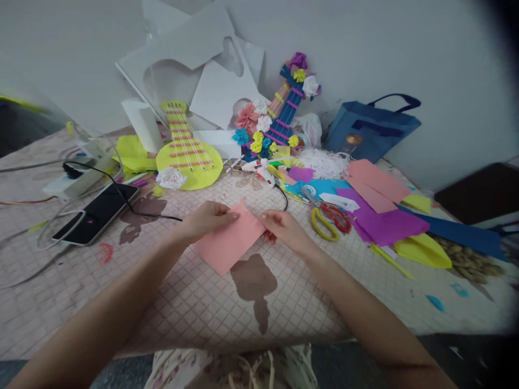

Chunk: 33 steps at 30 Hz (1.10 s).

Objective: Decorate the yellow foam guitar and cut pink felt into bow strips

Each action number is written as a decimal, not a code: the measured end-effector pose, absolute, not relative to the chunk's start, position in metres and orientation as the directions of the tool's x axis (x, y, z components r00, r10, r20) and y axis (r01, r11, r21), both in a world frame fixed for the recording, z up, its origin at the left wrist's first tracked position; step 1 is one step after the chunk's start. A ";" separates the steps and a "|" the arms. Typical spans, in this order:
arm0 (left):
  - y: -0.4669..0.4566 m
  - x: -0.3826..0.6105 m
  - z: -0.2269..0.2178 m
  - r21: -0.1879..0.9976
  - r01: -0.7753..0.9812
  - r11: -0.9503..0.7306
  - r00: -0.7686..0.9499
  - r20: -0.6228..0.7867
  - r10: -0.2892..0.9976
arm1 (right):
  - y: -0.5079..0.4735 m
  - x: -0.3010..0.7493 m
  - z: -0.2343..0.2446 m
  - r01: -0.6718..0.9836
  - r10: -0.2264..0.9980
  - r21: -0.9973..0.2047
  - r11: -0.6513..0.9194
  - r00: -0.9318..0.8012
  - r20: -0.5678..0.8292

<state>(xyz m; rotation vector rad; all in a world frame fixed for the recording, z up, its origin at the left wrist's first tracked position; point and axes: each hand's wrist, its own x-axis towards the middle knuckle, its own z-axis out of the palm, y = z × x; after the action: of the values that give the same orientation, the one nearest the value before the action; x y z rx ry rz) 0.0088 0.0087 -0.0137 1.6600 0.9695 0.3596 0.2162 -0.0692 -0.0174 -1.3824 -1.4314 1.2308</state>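
Paper sheet (pixel 229 243) extended toward us over the desk (pixel 182 302), far edge pinched in our left hand (pixel 208 220), right corner in our right hand (pixel 286 231).

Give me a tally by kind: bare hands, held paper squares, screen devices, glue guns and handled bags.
Left bare hand and right bare hand: 2
Flat pink paper square: 1
Black rectangular screen device: 1
White plastic glue gun: 1
Blue handled bag: 1
Total: 6
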 end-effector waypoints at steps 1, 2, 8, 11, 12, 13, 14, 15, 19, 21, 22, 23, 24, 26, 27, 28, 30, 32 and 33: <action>0.008 0.009 -0.013 0.911 0.411 -0.038 0.614 -0.245 0.750 | -0.069 0.216 -0.018 0.260 0.991 -0.965 -0.042 -0.112 -0.074; 0.008 0.009 -0.013 0.910 0.412 -0.038 0.614 -0.247 0.750 | -0.069 0.216 -0.019 0.278 0.991 -0.960 -0.030 -0.118 -0.065; 0.009 0.009 -0.016 0.907 0.421 -0.035 0.614 -0.256 0.746 | -0.070 0.216 -0.020 0.306 0.991 -0.951 -0.033 -0.114 -0.071; 0.010 0.009 -0.018 0.909 0.416 -0.036 0.617 -0.253 0.745 | -0.070 0.216 -0.020 0.308 0.991 -0.951 -0.023 -0.121 -0.064; 0.010 0.009 -0.018 0.914 0.405 -0.034 0.619 -0.247 0.746 | -0.070 0.216 -0.020 0.308 0.990 -0.951 -0.018 -0.125 -0.059; 0.009 0.010 -0.017 0.920 0.390 -0.031 0.622 -0.238 0.746 | -0.070 0.217 -0.021 0.310 0.990 -0.951 -0.011 -0.129 -0.054; 0.009 0.010 -0.017 0.927 0.375 -0.028 0.622 -0.229 0.748 | -0.070 0.217 -0.021 0.312 0.990 -0.950 -0.005 -0.133 -0.049; 0.008 0.010 -0.017 0.932 0.362 -0.025 0.621 -0.221 0.752 | -0.070 0.218 -0.022 0.317 0.990 -0.949 0.000 -0.136 -0.045; 0.008 0.011 -0.016 0.931 0.365 -0.018 0.612 -0.225 0.758 | -0.069 0.220 -0.023 0.354 0.988 -0.935 0.017 -0.150 -0.039; 0.008 0.011 -0.015 0.926 0.375 -0.032 0.623 -0.226 0.749 | -0.069 0.221 -0.021 0.395 0.986 -0.917 0.053 -0.166 -0.014; 0.008 0.011 -0.015 0.924 0.380 -0.041 0.630 -0.227 0.743 | -0.069 0.220 -0.020 0.411 0.985 -0.908 0.077 -0.174 0.005; 0.007 0.010 -0.014 0.922 0.384 -0.048 0.637 -0.227 0.736 | -0.068 0.220 -0.019 0.421 0.983 -0.902 0.100 -0.180 0.025; 0.007 0.011 -0.014 0.921 0.387 -0.053 0.645 -0.229 0.729 | -0.068 0.219 -0.018 0.423 0.982 -0.898 0.118 -0.181 0.044; 0.005 0.012 -0.012 0.918 0.392 -0.060 0.669 -0.240 0.703 | -0.068 0.217 -0.017 0.415 0.983 -0.900 0.132 -0.174 0.064; 0.003 0.013 -0.012 0.917 0.394 -0.068 0.686 -0.244 0.685 | -0.068 0.216 -0.017 0.412 0.983 -0.901 0.133 -0.168 0.068; 0.002 0.014 -0.012 0.915 0.395 -0.080 0.703 -0.246 0.667 | -0.069 0.214 -0.017 0.411 0.984 -0.902 0.132 -0.161 0.071; -0.001 0.016 -0.012 0.909 0.402 -0.108 0.729 -0.247 0.638 | -0.069 0.212 -0.017 0.406 0.985 -0.904 0.135 -0.152 0.079; -0.003 0.017 -0.013 0.907 0.404 -0.121 0.736 -0.243 0.632 | -0.068 0.211 -0.019 0.393 0.985 -0.908 0.141 -0.146 0.090; -0.003 0.016 -0.014 0.908 0.402 -0.119 0.736 -0.244 0.632 | -0.068 0.211 -0.020 0.391 0.986 -0.909 0.143 -0.137 0.096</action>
<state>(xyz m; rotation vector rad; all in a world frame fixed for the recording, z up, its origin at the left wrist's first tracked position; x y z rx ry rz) 0.0164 -0.0032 -0.0136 1.7431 0.8207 0.2389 0.2114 -0.0676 -0.0195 -1.3493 -1.6516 0.9762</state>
